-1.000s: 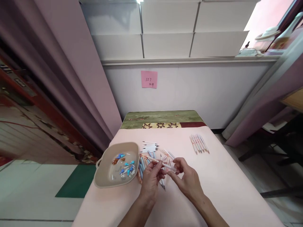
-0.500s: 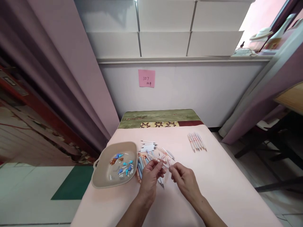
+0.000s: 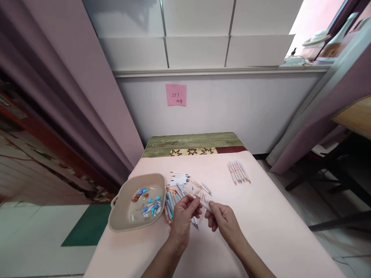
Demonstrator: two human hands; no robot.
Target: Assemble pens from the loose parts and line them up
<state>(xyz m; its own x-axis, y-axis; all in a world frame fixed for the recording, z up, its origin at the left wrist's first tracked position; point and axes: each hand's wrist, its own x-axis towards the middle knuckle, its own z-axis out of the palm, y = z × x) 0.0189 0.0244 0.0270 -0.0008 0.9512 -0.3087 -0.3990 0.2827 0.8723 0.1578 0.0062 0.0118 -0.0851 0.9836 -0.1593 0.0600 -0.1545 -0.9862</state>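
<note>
A slim, pale pinkish pen (image 3: pixel 205 205) runs between my two hands, tilted down to the right. My left hand (image 3: pixel 185 214) pinches its left part between thumb and fingers. On its right end the thumb and fingers of my right hand (image 3: pixel 222 219) are closed. Beneath and behind the hands lies a loose pile of pen parts: blue and orange barrels (image 3: pixel 171 200), clear pinkish pieces and dark-tipped white pieces (image 3: pixel 206 188). Farther back, several thin white refills (image 3: pixel 179 178) with dark tips lie side by side.
At the left stands a beige basket (image 3: pixel 116 220) with small blue, brown and white parts in it. A row of several pens (image 3: pixel 239 172) lies at the right back of the pink-covered table (image 3: pixel 261 231). A pink note (image 3: pixel 176 95) is on the wall behind.
My right hand has closed more fully around the pen's right end, its fingers now curled beneath. My left hand keeps its pinch. The whole view has shifted slightly.
</note>
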